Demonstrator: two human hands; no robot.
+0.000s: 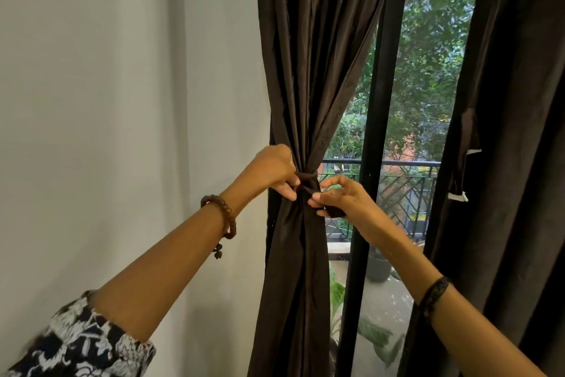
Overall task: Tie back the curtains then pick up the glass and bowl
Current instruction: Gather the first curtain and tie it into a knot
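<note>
While both hands work the tie [306,176] around the gathered left curtain [308,101], left hand [275,170] and right hand [336,197] each pinch an end. Right curtain [501,132] hangs untied. Glass, bowl unseen; pickup pending.

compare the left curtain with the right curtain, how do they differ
The left curtain is gathered at its middle by a tie; the right curtain hangs loose. The left hand and right hand grip the tie on the left curtain; nothing touches the right curtain. Both are dark brown.
</note>
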